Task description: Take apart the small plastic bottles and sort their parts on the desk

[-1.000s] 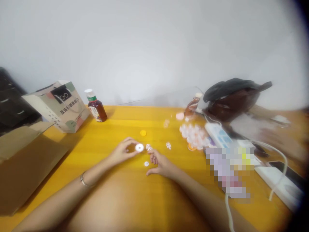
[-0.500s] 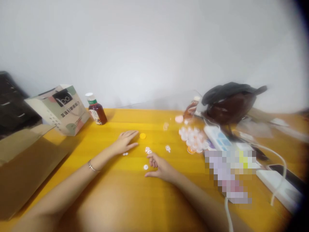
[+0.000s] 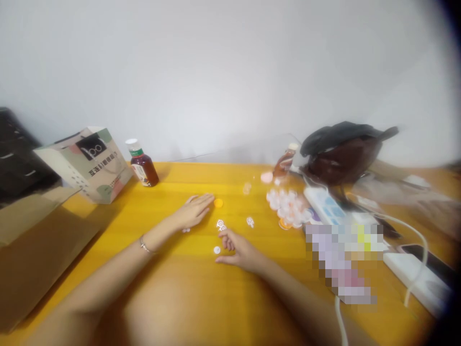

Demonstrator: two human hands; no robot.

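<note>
My left hand lies stretched out low over the table, fingers flat, its tips right at a small yellow disc. Small white pieces show partly from under its wrist side. My right hand rests to the right with fingers loosely curled and thumb apart; nothing shows in it. Just left of its thumb lies a round white piece. White wheel-like openwork pieces lie by its fingertips, and a similar white piece is beyond the hand.
A pile of translucent round pieces lies to the right, beside a white power strip and cables. At the back stand a dark red bottle, a second bottle and a dark bag. Paper bags occupy the left.
My left hand has slid a little to the right, and the yellow disc at its fingertips has shifted right with it. My right hand has stayed nearly still.
</note>
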